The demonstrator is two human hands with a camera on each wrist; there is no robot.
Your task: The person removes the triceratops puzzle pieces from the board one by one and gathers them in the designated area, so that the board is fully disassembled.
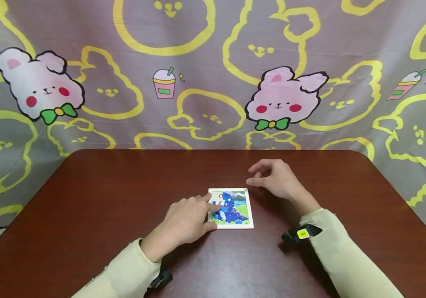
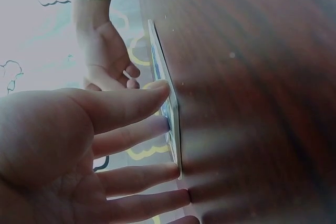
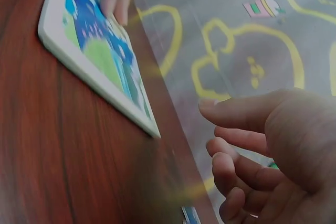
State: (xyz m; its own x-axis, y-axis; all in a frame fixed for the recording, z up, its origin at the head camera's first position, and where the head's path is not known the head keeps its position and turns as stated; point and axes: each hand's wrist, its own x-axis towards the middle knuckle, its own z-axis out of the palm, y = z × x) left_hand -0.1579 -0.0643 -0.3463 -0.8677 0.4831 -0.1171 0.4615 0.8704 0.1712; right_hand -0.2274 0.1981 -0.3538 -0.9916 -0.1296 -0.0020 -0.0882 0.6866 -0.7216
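A small dinosaur puzzle [image 1: 231, 208] in a white frame lies flat near the middle of the brown table [image 1: 86, 198]. The left hand [image 1: 187, 219] rests at the puzzle's left edge, its fingers [image 2: 131, 106] straight and spread, fingertips touching the picture. The right hand [image 1: 276, 179] hovers just beyond the puzzle's far right corner, fingers loosely curled, holding nothing, not touching it.
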